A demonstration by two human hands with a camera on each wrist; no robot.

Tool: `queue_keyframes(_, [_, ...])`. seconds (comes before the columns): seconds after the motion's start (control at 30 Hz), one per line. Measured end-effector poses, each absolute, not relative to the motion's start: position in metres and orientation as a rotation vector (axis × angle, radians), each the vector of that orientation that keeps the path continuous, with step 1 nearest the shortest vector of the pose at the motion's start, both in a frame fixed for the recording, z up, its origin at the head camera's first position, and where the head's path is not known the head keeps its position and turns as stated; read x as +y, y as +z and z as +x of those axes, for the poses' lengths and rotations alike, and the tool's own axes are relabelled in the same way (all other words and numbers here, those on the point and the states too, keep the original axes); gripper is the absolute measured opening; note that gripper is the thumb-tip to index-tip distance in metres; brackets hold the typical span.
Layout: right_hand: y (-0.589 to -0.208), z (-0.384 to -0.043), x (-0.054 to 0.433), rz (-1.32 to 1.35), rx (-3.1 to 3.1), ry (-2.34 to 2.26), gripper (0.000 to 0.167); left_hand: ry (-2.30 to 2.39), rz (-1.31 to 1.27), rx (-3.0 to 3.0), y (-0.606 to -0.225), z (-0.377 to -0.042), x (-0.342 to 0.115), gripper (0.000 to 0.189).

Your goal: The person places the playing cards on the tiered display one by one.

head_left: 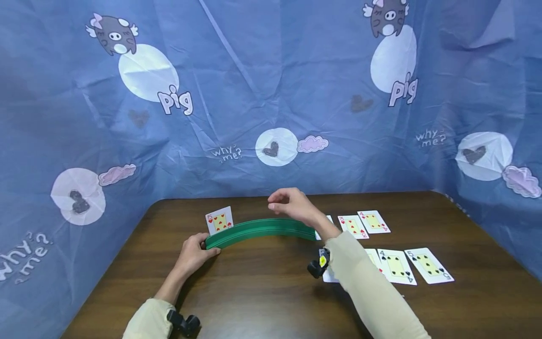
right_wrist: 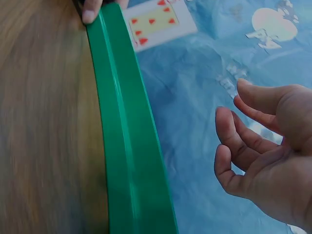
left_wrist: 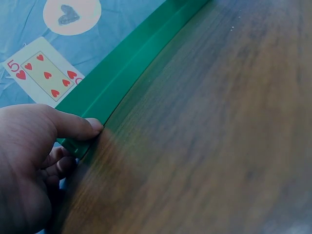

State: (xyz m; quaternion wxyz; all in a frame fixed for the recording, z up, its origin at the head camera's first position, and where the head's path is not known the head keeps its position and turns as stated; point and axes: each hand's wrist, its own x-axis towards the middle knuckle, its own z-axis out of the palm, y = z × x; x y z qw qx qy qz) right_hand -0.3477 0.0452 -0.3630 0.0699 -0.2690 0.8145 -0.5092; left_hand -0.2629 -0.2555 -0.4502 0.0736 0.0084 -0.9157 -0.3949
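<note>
A long, curved green playing card holder point(head_left: 262, 228) stands on the table. My left hand point(head_left: 192, 256) grips its left end; the left wrist view shows the thumb on the near face and fingers point(left_wrist: 59, 163) curled behind and beneath. Next to that hand, a five of hearts card point(head_left: 219, 220) stands tilted in the holder, its lower edge hidden. My right hand point(head_left: 296, 205) hovers by the holder's right part. Nothing lies between its loosely bent fingers point(right_wrist: 231, 129) in the right wrist view.
Two rows of face-up playing cards lie on the right, including a four of diamonds point(head_left: 374, 221), a three of hearts point(head_left: 353, 227), a four of spades point(head_left: 396, 266) and a five of spades point(head_left: 429, 266). My right arm covers some. Blue printed cloth point(head_left: 237, 181) hangs behind the brown table point(head_left: 254, 287).
</note>
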Motion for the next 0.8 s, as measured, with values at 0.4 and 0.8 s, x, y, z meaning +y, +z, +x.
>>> queue_keyframes(0.4, [-0.368, -0.338, 0.140, -0.708, 2.587, -1.565, 0.028, -1.174, 0.023, -2.756, -0.450, -0.266, -0.255, 0.034])
queue_keyframes(0.8, [-0.381, -0.323, 0.213, -0.531, 2.763, -1.477, 0.031, -1.181, 0.011, -2.749, -0.451, -0.262, -0.253, 0.035])
